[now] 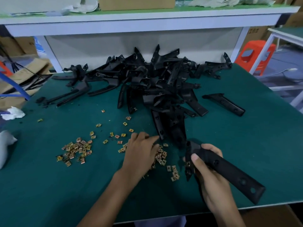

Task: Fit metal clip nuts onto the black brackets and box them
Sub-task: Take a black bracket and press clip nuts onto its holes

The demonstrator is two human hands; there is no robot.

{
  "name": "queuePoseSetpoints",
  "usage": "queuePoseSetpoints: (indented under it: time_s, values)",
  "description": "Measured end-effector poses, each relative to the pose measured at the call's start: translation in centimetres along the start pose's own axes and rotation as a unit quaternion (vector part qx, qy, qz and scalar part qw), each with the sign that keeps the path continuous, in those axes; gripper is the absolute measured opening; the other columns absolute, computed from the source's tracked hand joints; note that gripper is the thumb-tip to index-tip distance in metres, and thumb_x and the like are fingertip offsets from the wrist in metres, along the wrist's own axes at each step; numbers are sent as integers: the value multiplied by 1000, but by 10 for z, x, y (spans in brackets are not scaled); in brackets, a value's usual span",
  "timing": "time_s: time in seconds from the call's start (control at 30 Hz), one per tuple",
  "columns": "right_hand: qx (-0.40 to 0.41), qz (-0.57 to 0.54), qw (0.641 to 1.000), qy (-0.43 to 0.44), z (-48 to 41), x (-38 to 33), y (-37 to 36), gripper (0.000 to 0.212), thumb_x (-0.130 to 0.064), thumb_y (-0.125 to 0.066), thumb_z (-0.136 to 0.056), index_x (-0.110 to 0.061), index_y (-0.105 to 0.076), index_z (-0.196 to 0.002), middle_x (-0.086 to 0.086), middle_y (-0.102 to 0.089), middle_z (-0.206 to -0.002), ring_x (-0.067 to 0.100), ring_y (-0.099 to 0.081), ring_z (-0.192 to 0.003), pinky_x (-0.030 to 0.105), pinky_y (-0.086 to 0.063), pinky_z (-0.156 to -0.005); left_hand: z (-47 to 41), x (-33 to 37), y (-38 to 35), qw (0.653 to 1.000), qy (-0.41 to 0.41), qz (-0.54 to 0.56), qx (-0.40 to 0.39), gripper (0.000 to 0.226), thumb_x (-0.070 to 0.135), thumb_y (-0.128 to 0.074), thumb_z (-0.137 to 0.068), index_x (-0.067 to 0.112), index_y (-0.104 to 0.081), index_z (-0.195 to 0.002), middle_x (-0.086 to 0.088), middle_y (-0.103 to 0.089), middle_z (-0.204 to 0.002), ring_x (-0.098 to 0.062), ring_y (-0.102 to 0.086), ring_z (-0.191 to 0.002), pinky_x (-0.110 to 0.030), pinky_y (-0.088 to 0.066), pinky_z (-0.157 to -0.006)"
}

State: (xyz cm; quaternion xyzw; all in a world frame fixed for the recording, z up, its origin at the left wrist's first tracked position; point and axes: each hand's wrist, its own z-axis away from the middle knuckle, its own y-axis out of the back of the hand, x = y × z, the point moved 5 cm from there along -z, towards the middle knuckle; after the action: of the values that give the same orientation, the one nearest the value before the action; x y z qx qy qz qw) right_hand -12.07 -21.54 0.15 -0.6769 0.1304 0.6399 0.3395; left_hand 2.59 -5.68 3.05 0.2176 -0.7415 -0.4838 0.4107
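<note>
While the right hand (211,176) wraps its fingers round a black bracket (229,174), thumb pressed flat on the upper face near the forked end, the bracket's long arm sticks out to the right past the hand, tilted down toward the table edge. A brass-coloured clip nut (188,164) sits at the forked end, just beside the thumb (seated or only touching, can't tell).

Left hand (141,151) is palm-down on a pile of clip nuts (161,156), fingers bent onto them and blurred, so I can't tell whether one is pinched.

Second cluster of nuts (77,149) lies well to the left, and loose nuts (117,136) are scattered between the two groups and further back.

Heap of brackets (155,82) fills the far middle of the green table mat (65,185), its near end just beyond the left hand's fingertips. One lone bracket (224,104) lies apart, to the right of the heap.

Crumpled white tissue (13,113) sits at the left edge. White shelf (147,18) runs above the back of the table with a cardboard box (136,3) on it; orange stool (255,54) stands beyond the far right corner.
</note>
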Motion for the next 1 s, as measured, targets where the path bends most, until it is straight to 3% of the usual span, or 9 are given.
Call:
queuePoseSetpoints:
  time_s: [0.13,0.3,0.43,0.5,0.57,0.7,0.83,0.9,1.0]
  values:
    - [-9,18,1000,1,1,2,-1,50,-43,-88,-74,-27,-60,-113,10,-69,-113,28,-67,-106,41,-54,-90,-14,1,-17,998,-3,13,-54,25,41,-61,-96,30,-71,-116,5,-58,-113,-21,-39,-113,-30,-35,-94]
    - [-22,-6,1000,-2,1,3,-1,39,-31,-81,-76,-26,-61,-110,12,-69,-114,25,-68,-105,27,-56,-82,-15,1,-10,991,45,102,-73,4,31,-65,-93,32,-67,-96,18,-57,-94,-12,-48,-102,-22,-34,-79]
    - [-38,-88,994,-43,2,2,-5,39,-33,-85,-78,-21,-63,-108,16,-63,-107,37,-54,-97,48,-44,-86,3,6,17,964,77,253,-32,10,25,-64,-94,34,-66,-92,19,-68,-84,9,-61,-87,-4,-43,-70]
    - [-46,-129,989,-55,3,3,-10,28,-28,-78,-82,-21,-65,-105,14,-64,-106,38,-52,-100,56,-38,-91,18,14,25,921,104,373,-46,15,20,-65,-95,32,-74,-96,16,-73,-90,3,-66,-87,-9,-48,-76]
    - [-54,-155,984,-64,5,0,-19,26,-29,-79,-80,-23,-67,-102,15,-67,-109,36,-60,-104,51,-44,-94,32,27,27,854,141,496,-65,20,13,-66,-94,29,-79,-97,8,-76,-93,-5,-69,-87,-16,-53,-78]
    - [-80,-202,974,-66,11,-9,-34,45,-34,-90,-74,-20,-65,-108,28,-52,-105,35,-56,-91,39,-50,-86,48,44,26,749,215,624,-57,17,6,-70,-88,16,-81,-95,-9,-78,-95,-15,-72,-83,-21,-55,-73]
    - [-100,-209,972,-44,14,-18,-43,43,-33,-91,-73,-20,-65,-105,23,-65,-121,29,-66,-109,36,-55,-94,51,50,30,699,220,678,-51,18,3,-64,-91,10,-79,-98,-13,-77,-97,-16,-72,-80,-21,-56,-69]
    - [-89,-210,973,-47,15,-21,-42,47,-35,-94,-68,-20,-66,-104,26,-63,-118,36,-62,-108,44,-50,-99,54,50,30,708,210,672,-56,25,7,-57,-97,17,-79,-103,-4,-77,-98,-10,-71,-81,-18,-53,-71]
    - [-77,-196,976,-49,17,-26,-40,50,-39,-94,-66,-23,-66,-104,28,-63,-111,42,-62,-101,48,-51,-94,58,44,31,772,201,601,-42,33,13,-48,-104,29,-76,-102,9,-69,-86,-8,-59,-79,-23,-49,-75]
